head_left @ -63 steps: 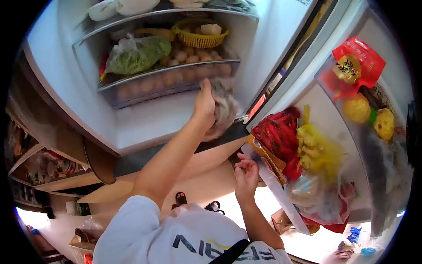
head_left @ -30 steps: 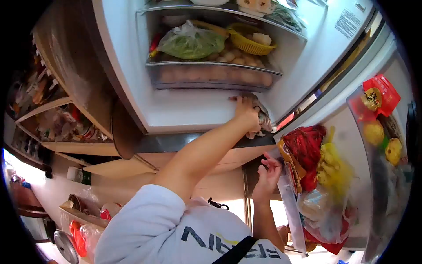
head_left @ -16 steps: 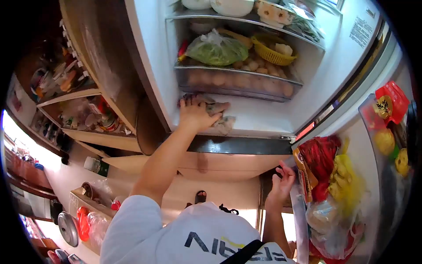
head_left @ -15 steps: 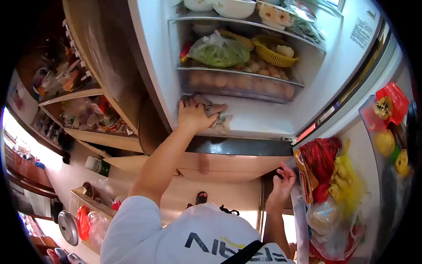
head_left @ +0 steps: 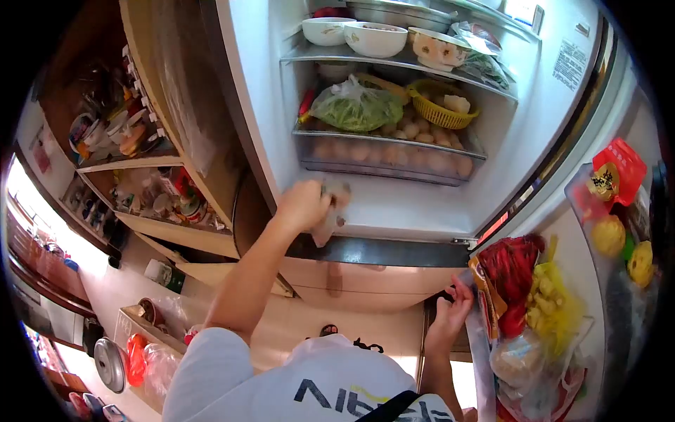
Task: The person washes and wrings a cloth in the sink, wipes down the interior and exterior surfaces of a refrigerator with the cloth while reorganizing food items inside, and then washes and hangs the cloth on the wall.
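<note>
My left hand (head_left: 301, 205) is closed round a crumpled greyish cloth (head_left: 329, 216) at the front left of the fridge's bottom compartment. The cloth hangs down near the dark front sill (head_left: 380, 252). Just above it is a clear drawer (head_left: 383, 156) with eggs inside. My right hand (head_left: 450, 309) is beside the inner edge of the opened fridge door (head_left: 481, 352), fingers apart and slightly curled, with nothing visible in them. Whether its fingertips touch the door edge I cannot tell.
Over the drawer sit a bag of green vegetables (head_left: 358, 109) and a yellow basket (head_left: 439, 112). White bowls (head_left: 376, 40) stand on the upper shelf. Bagged food (head_left: 517, 271) fills the door bins at right. A cupboard (head_left: 151, 164) stands at left; a box (head_left: 140, 320) is on the floor.
My left hand has gone from lying flat on the cloth to gripping it, and has drawn it towards the front edge. The view has tilted up slightly. My right hand stays by the door.
</note>
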`<control>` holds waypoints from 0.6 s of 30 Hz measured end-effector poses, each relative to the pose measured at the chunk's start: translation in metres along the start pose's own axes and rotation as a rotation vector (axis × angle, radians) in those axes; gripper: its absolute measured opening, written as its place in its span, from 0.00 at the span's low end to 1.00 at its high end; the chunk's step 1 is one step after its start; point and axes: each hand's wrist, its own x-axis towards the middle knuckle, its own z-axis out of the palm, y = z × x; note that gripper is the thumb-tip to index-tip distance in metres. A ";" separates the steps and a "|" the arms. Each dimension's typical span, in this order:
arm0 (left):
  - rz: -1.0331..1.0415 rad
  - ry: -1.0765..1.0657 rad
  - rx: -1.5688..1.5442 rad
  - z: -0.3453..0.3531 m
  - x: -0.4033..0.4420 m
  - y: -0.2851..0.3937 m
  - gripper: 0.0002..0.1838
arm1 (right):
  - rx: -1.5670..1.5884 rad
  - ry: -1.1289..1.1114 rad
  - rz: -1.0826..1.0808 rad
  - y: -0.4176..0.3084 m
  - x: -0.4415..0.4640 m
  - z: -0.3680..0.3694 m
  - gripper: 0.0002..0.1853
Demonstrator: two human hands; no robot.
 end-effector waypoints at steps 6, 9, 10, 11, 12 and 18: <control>-0.015 0.706 -0.459 0.019 0.025 0.036 0.22 | 0.064 0.051 0.003 0.014 -0.002 0.005 0.27; 0.125 0.789 0.051 0.052 0.052 0.038 0.35 | 0.029 0.076 0.015 0.014 -0.001 0.003 0.26; 0.161 0.879 -0.171 0.069 0.069 0.034 0.39 | 0.008 0.084 0.020 0.013 -0.002 0.003 0.26; 0.195 0.963 -0.395 0.075 0.081 0.035 0.43 | 0.016 0.085 0.028 0.015 -0.004 0.001 0.26; 0.234 0.893 -0.551 0.084 0.088 0.040 0.47 | 0.026 0.086 0.033 0.020 -0.006 -0.001 0.26; 0.674 0.359 0.046 0.119 0.106 0.080 0.42 | -0.028 0.073 0.017 0.021 -0.005 0.003 0.25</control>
